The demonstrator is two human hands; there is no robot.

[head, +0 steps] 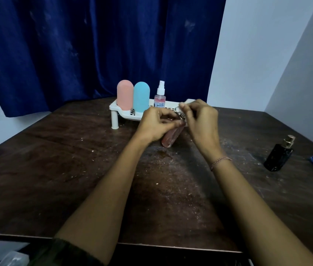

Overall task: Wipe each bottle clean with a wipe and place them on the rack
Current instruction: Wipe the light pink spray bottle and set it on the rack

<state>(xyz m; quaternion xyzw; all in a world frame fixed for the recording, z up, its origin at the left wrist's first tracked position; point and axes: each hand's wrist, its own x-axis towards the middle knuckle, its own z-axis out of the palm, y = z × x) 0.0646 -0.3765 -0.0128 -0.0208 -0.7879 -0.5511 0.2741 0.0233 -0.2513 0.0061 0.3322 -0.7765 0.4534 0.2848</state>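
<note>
Both bare forearms reached forward over a dark, scuffed wooden table (75, 169). The left hand (156, 124) gripped a tilted, clear pinkish bottle (171, 138); the right hand (200, 120) pinched a white wipe (187, 101) at its top. At twelve o'clock, just behind, a white slotted plastic rack (125, 112) held rounded pink, blue and spray bottles. A black bottle (278, 156) stood at three o'clock.

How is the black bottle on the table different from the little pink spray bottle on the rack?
The black bottle with a gold pump top is dark and stands on the brown wooden table, far right, away from the hands. The small clear spray bottle of pink liquid has a white nozzle and already stands on the white plastic rack. Both are upright, and neither is being held.
</note>
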